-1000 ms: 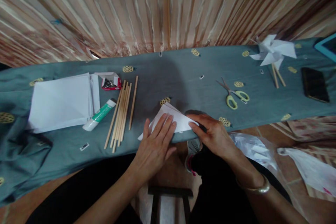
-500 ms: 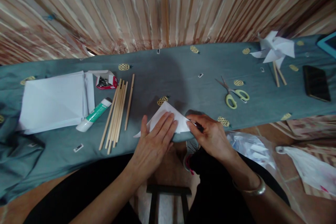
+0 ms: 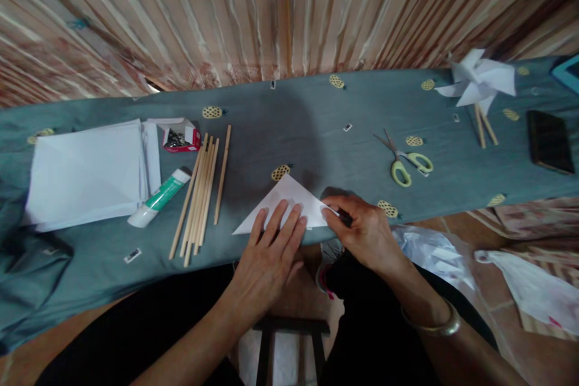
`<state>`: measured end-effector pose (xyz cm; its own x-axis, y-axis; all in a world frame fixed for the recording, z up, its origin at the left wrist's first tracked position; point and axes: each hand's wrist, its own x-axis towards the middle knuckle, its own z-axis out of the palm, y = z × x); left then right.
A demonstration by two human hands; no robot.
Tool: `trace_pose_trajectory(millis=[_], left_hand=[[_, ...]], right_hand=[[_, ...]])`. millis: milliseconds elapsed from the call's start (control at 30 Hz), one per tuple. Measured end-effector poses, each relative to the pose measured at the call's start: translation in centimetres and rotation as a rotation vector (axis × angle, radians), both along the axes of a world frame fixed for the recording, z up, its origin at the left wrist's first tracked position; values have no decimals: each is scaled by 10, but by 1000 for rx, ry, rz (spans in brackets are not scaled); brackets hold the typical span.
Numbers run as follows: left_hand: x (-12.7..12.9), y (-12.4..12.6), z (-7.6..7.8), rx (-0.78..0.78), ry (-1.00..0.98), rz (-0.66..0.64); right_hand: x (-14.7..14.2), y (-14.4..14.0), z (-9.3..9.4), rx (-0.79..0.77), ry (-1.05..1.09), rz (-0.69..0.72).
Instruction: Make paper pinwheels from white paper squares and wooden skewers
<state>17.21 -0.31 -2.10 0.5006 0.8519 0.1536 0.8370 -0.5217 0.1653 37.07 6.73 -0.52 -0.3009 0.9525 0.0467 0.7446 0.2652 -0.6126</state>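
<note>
Sitting open by the paper stack (image 3: 85, 172), small red box (image 3: 181, 137) holds metal clips.

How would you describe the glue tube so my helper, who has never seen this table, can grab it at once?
On the grey-blue tablecloth, look to the far left, where a stack of white paper lies. The glue tube lies flat at that stack's lower right corner, just left of the bundle of wooden sticks. It is the only green-and-white thing there, plastic and rounded, unlike the plain sticks and flat sheets.
</note>
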Motion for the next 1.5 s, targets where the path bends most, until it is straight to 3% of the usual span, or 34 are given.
trace_pose_trajectory(millis=[1200, 1500], left_hand=[[-2, 4, -2, -56, -5, 6], [-1, 5, -2, -71, -1, 16]], right_hand=[[-1, 0, 3, -5, -30, 7], [-2, -1, 0, 137, -100, 59]])
